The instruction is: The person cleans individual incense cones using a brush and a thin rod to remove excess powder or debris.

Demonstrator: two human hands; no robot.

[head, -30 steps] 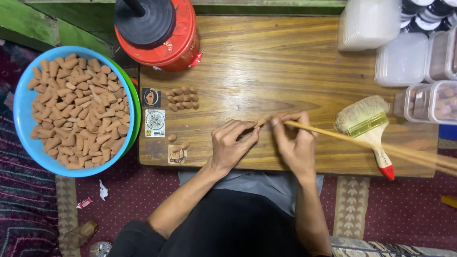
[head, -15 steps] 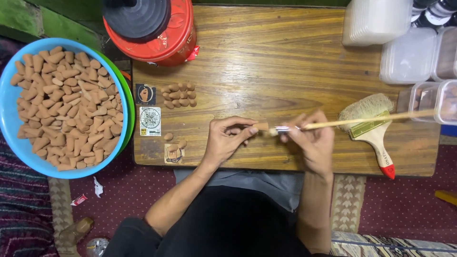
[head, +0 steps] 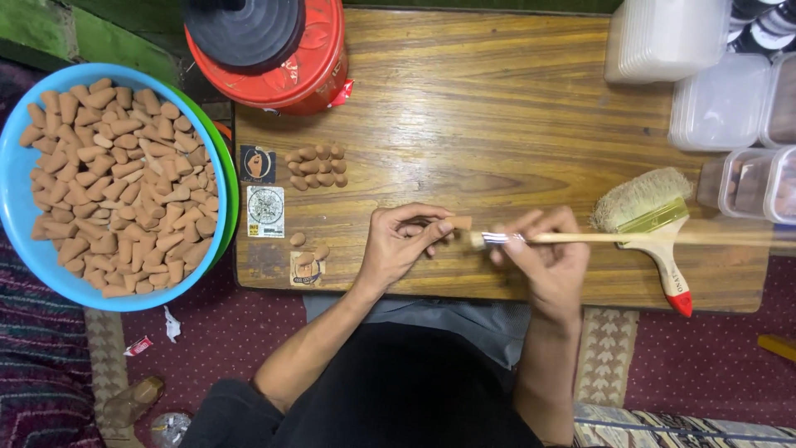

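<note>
My left hand (head: 401,242) pinches a small brown cone (head: 459,222) by its end, just above the wooden table (head: 497,99). My right hand (head: 541,253) grips a thin long-handled brush (head: 630,238), held level, with its pale tip (head: 477,239) right beside the cone. A neat cluster of similar cones (head: 316,166) lies on the table to the left, and three loose cones (head: 308,249) sit nearer the front edge. At far left a blue bowl (head: 33,249) is heaped with several more cones.
A wide flat paintbrush with a red-tipped handle (head: 655,228) lies at the right. Clear plastic boxes (head: 730,124) stand at the back right. A red bucket with a black lid (head: 274,41) is at the back left. Two small printed cards (head: 261,187) lie near the bowl.
My right hand has swung the thin brush from a slant to level and drawn back along it, so the tip now meets the cone. My left hand has lifted the cone slightly.
</note>
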